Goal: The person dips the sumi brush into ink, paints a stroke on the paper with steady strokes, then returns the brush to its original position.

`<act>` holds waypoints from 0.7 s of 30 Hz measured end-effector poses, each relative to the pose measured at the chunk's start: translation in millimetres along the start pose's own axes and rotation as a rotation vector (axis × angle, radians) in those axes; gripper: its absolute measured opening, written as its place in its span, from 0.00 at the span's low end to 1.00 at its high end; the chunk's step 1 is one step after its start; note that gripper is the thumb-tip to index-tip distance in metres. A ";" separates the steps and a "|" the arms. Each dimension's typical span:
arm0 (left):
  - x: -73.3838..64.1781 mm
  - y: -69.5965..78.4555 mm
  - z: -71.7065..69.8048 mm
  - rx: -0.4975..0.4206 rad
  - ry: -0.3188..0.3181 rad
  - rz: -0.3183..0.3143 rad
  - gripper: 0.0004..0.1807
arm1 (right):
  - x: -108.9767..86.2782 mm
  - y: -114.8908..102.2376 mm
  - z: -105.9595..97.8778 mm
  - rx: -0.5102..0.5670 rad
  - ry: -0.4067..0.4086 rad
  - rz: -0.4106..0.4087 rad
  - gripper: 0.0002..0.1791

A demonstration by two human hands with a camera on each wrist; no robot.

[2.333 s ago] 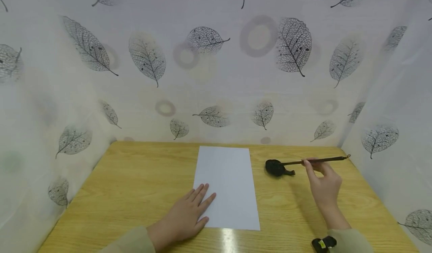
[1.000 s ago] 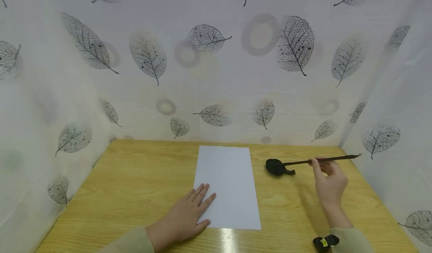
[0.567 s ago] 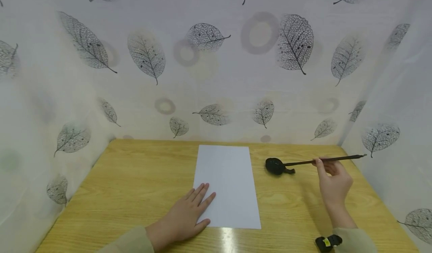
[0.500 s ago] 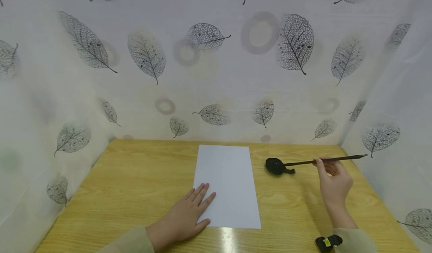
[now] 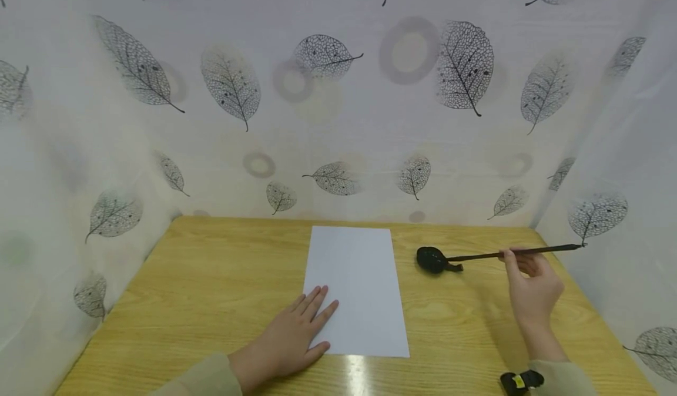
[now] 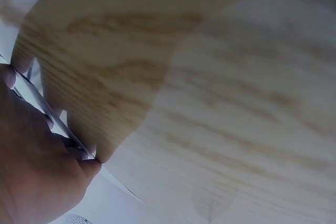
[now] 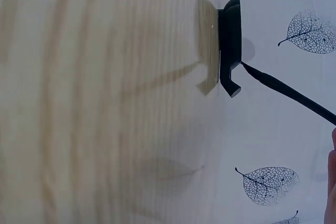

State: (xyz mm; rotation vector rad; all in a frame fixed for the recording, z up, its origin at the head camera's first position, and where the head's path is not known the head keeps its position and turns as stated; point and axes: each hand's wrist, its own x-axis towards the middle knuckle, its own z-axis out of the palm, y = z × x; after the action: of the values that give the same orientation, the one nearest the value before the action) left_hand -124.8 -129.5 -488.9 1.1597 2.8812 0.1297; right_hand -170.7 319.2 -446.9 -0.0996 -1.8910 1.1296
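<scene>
My left hand (image 5: pixel 290 338) lies flat with spread fingers on the lower left of a white sheet of paper (image 5: pixel 359 272). In my right hand (image 5: pixel 535 287), thumb and fingers pinch the middle of a dark, slender writing brush (image 5: pixel 560 248), its hanging loop pointing right. The brush slants down to the left, its tip at the right rim of a black inkstone (image 5: pixel 431 259) with a short stem. From the side, the right wrist view has the brush (image 7: pixel 289 93) meeting the edge of the inkstone (image 7: pixel 230 35). Only a sliver of the right hand shows there.
The pale wooden table (image 5: pixel 211 278) reaches back to a hanging cloth (image 5: pixel 338 120) printed with leaves, which also encloses both sides. A black wrist strap (image 5: pixel 520 381) sits at the right cuff, low in the head view. The inkstone stands to the right of the paper.
My right hand has slid to the right with the brush, bringing its tip from over the inkstone to the right rim. The left hand and the paper have stayed in place.
</scene>
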 end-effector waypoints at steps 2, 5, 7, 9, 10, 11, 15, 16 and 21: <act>-0.1 -1.7 3.8 0.008 0.015 0.009 0.40 | 1.0 -2.0 -1.6 0.005 0.005 0.003 0.05; -0.1 -3.5 8.3 0.030 0.022 0.012 0.40 | 2.5 -4.3 -3.7 0.018 0.022 0.000 0.05; 0.4 -4.5 10.4 0.032 0.019 0.009 0.40 | 3.3 -5.2 -4.2 0.044 0.033 0.001 0.06; 0.6 -4.6 10.8 0.035 0.009 0.004 0.40 | 3.8 -5.5 -3.7 0.062 0.035 -0.003 0.06; 0.9 -3.9 8.8 0.032 -0.007 -0.003 0.40 | 3.8 -6.1 -3.1 0.066 0.032 -0.004 0.06; 0.7 -2.7 5.8 0.027 -0.021 -0.009 0.40 | 3.6 -6.9 -2.3 0.073 0.028 0.007 0.05; 0.5 -0.3 -0.2 0.006 -0.026 -0.009 0.39 | 1.9 -8.0 1.9 0.050 0.006 0.020 0.07; 0.5 0.5 -2.2 0.001 -0.030 -0.011 0.39 | 1.5 -7.9 2.8 0.045 0.004 0.025 0.08; 0.2 0.6 -3.6 -0.003 -0.013 -0.005 0.40 | 0.6 -3.8 4.7 0.028 -0.004 0.009 0.07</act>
State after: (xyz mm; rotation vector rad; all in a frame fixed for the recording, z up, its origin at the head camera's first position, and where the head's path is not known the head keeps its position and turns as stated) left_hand -124.7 -129.2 -485.2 1.1482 2.8711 0.1256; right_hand -173.2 314.2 -444.6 -0.0905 -1.8795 1.1632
